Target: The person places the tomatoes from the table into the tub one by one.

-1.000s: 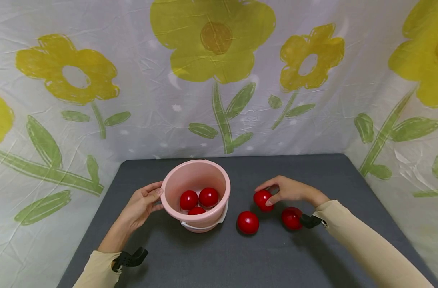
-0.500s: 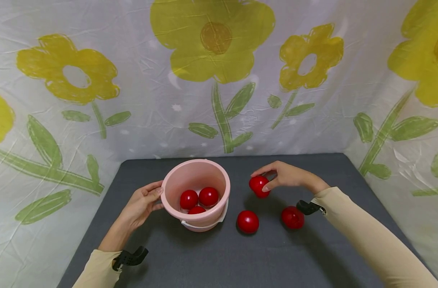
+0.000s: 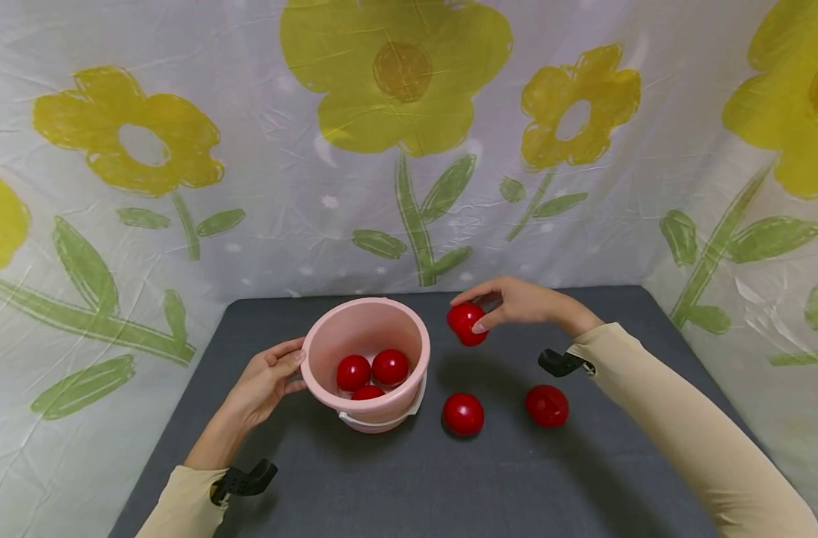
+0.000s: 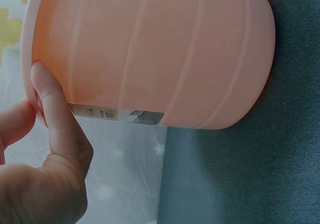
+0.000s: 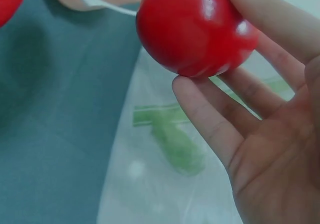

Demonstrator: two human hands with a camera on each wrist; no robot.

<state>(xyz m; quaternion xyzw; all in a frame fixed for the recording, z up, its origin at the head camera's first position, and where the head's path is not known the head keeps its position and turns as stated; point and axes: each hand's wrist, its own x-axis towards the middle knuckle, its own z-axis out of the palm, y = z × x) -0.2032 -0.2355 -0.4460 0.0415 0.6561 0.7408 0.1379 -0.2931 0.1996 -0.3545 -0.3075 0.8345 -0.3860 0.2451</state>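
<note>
A pink bucket (image 3: 382, 411) with a white handle stands left of centre on the dark table, leaning a little toward the viewer. Inside it lie three red balls (image 3: 389, 368). My left hand (image 3: 264, 385) pinches the bucket's rim at its left side, thumb and fingers on either face of the wall. Raised above the table, right of the bucket, a glossy red ball (image 5: 195, 29) is held between the thumb and fingertips of my right hand (image 3: 516, 300). Two more balls rest on the table: a round one (image 3: 463, 415) and a dented one (image 3: 547, 406).
The dark grey table (image 3: 409, 486) ends at a white sheet (image 3: 267, 187) printed with yellow flowers, which rises behind and on both sides. A printed label (image 4: 115, 114) is stuck on the bucket's outer wall. Black straps (image 3: 243, 482) sit at both wrists.
My right hand has lifted its red ball off the table and carried it up and leftward, nearer the bucket. The left hand and the bucket have stayed in place.
</note>
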